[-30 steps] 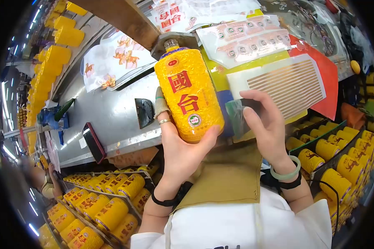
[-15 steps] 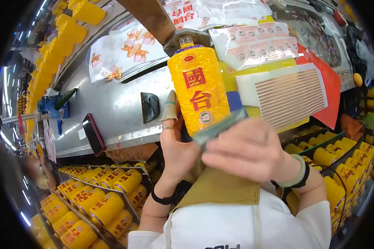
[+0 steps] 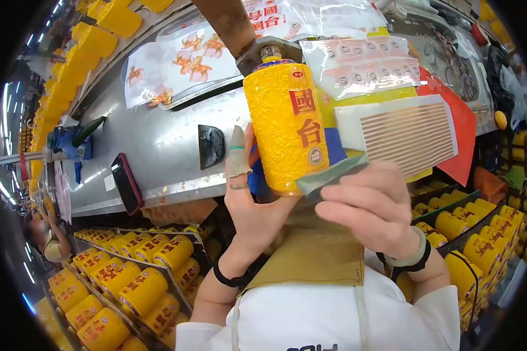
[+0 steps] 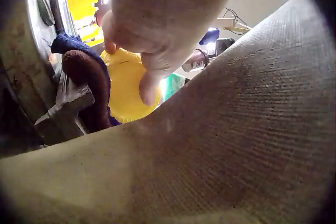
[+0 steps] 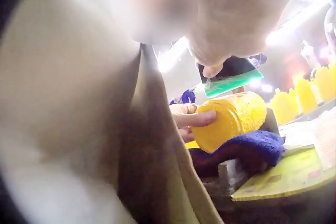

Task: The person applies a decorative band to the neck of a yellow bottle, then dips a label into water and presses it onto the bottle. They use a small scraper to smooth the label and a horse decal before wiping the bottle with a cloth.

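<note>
Centrally, yellow bottle lay lengthwise, neck pointing away, near end gripped by left hand. Right hand, nearer round emblem, pinched green scraper at bottle's lower right; whether blade touched, could not tell.

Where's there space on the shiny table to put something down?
The biggest bare patch of metal table lies between the phone, the dark curved piece and the sheet with golden figures. Right of the yellow bottle it's crowded: the striped sheet overlaps the red sheet.
</note>
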Tool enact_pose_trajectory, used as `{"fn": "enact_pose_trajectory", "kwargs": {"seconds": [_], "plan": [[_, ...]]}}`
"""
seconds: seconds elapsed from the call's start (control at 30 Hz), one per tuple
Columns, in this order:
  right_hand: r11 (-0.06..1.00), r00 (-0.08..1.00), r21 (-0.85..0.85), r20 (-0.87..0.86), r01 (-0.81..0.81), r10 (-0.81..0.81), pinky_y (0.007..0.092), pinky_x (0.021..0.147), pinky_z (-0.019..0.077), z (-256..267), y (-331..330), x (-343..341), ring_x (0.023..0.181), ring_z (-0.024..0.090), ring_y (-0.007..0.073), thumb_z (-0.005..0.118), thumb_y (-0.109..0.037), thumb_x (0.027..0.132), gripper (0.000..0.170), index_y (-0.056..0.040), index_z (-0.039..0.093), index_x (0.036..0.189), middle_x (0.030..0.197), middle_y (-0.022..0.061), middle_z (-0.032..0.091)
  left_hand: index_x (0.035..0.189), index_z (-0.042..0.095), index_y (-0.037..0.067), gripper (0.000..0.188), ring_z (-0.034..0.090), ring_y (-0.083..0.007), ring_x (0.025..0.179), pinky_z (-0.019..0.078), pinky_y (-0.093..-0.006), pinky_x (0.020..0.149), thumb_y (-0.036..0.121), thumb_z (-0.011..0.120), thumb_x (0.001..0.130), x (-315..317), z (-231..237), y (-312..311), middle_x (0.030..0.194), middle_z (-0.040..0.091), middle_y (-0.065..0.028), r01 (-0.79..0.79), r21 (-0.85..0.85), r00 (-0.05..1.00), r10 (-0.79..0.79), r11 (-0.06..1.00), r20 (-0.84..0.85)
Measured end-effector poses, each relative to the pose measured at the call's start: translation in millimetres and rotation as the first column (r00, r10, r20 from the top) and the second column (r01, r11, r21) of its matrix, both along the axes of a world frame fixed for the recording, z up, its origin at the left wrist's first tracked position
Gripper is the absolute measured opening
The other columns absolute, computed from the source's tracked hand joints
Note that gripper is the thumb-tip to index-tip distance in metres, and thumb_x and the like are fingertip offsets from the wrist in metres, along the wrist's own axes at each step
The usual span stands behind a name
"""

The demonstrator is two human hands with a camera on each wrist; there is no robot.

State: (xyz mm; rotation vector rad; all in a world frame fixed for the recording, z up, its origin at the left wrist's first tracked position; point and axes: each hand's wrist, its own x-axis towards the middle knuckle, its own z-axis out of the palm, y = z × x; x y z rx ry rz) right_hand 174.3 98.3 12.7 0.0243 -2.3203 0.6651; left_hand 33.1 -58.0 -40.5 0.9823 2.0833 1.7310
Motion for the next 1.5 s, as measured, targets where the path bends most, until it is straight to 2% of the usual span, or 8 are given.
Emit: {"fn": "enact_pose_trajectory", "kwargs": {"seconds": [0.6, 0.67, 0.83, 1.07, 1.17, 1.23, 1.33, 1.5], "plan": [[1.0, 0.999, -0.002, -0.021, -0.024, 0.024, 0.0315, 0.077, 0.0516, -14.1, -7.2, 0.1, 0.091, 0.064, 0.0156, 0.075, -0.011, 0.072, 0.031, -0.0136, 0.08, 0.102, 0.108, -0.0015, 0.075, 0.157, 0.036, -0.005, 0.099, 0.052, -0.0317, 0.14, 0.0463, -0.0418, 0.114, 0.002, 0.089, 0.074, -0.1, -6.4, -2.6, 0.158, 0.045, -0.0211, -0.001, -0.028, 0.985, -0.004, 1.0, -0.173], [0.975, 0.977, -0.103, 0.063, -0.196, 0.203, 0.028, 0.071, 0.0513, 4.2, -13.7, 5.3, 0.083, 0.065, 0.0142, 0.078, -0.008, 0.072, 0.028, -0.0116, 0.08, 0.1, 0.108, 0.0004, 0.075, 0.157, 0.035, -0.005, 0.099, 0.053, -0.0312, 0.14, 0.0469, -0.0415, 0.113, 0.002, 0.089, 0.075, -1.5, -7.1, -2.5, 0.158, 0.044, -0.0214, 0.016, -0.003, 0.99, -0.016, 1.0, -0.138], [0.777, 0.977, -0.594, 0.159, 0.21, -0.143, 0.0348, 0.07, 0.054, 3.3, -20.8, -1.3, 0.084, 0.068, 0.0268, 0.075, -0.005, 0.09, 0.025, -0.0001, 0.067, 0.113, 0.096, 0.0141, 0.069, 0.159, 0.03, -0.006, 0.098, 0.052, -0.0289, 0.141, 0.0459, -0.0405, 0.114, 0.002, 0.087, 0.08, 0.2, -7.5, -5.8, 0.161, 0.041, -0.0213, 0.082, 0.056, 0.996, -0.083, 0.995, 0.018], [0.644, 0.864, -0.586, 0.423, 0.492, -0.275, 0.0296, 0.07, 0.0499, -23.4, -13.0, 15.2, 0.079, 0.064, 0.0222, 0.072, -0.005, 0.092, 0.024, -0.0021, 0.067, 0.115, 0.094, 0.0108, 0.064, 0.16, 0.029, -0.005, 0.099, 0.053, -0.0292, 0.14, 0.044, -0.0413, 0.115, 0.002, 0.087, 0.08, -5.0, -17.0, -17.3, 0.162, 0.04, -0.0215, 0.104, 0.017, 0.988, -0.106, 0.994, 0.115], [0.563, 0.877, -0.675, 0.406, 0.478, -0.258, 0.0266, 0.069, 0.0478, -26.9, -11.4, 18.8, 0.079, 0.06, 0.0139, 0.07, -0.005, 0.094, 0.023, -0.0005, 0.066, 0.117, 0.097, 0.0074, 0.063, 0.16, 0.032, -0.004, 0.097, 0.052, -0.0322, 0.139, 0.0468, -0.042, 0.112, 0.004, 0.087, 0.08, -6.2, -12.3, -21.4, 0.159, 0.042, -0.0207, 0.132, -0.071, 0.989, -0.127, 0.989, 0.07], [0.519, 0.907, -0.744, 0.345, 0.421, -0.241, 0.0239, 0.069, 0.0463, -31.2, -9.8, 19.8, 0.081, 0.057, 0.0088, 0.067, -0.004, 0.097, 0.021, 0.0001, 0.065, 0.118, 0.101, 0.0046, 0.062, 0.146, 0.055, 0.001, 0.076, 0.052, -0.037, 0.136, 0.0465, -0.0469, 0.109, 0.005, 0.088, 0.078, -1.1, 10.1, -14.2, 0.156, 0.042, -0.0208, -0.012, -0.171, 0.9, -0.064, 0.985, -0.432], [0.452, 0.92, -0.802, 0.321, 0.391, -0.226, 0.0229, 0.07, 0.0464, -27.6, -12.3, 14.8, 0.081, 0.057, 0.0086, 0.067, -0.004, 0.098, 0.022, 0.0005, 0.064, 0.119, 0.1, 0.0041, 0.061, 0.129, 0.071, 0.01, 0.059, 0.047, -0.0399, 0.135, 0.0428, -0.048, 0.109, 0.013, 0.092, 0.074, 6.8, 14.4, -12.4, 0.153, 0.044, -0.0187, 0.022, -0.258, 0.708, -0.197, 0.966, -0.679], [0.486, 0.928, -0.79, 0.327, 0.373, -0.18, 0.0234, 0.07, 0.0473, -24.5, -11.9, 15.3, 0.081, 0.058, 0.0095, 0.068, -0.006, 0.098, 0.022, -0.0001, 0.065, 0.119, 0.098, 0.005, 0.061, 0.123, 0.076, 0.017, 0.052, 0.047, -0.0398, 0.133, 0.0438, -0.048, 0.106, 0.013, 0.092, 0.073, 18.1, 7.2, -10.5, 0.152, 0.044, -0.0156, -0.098, -0.287, 0.796, -0.098, 0.953, -0.598]]}}
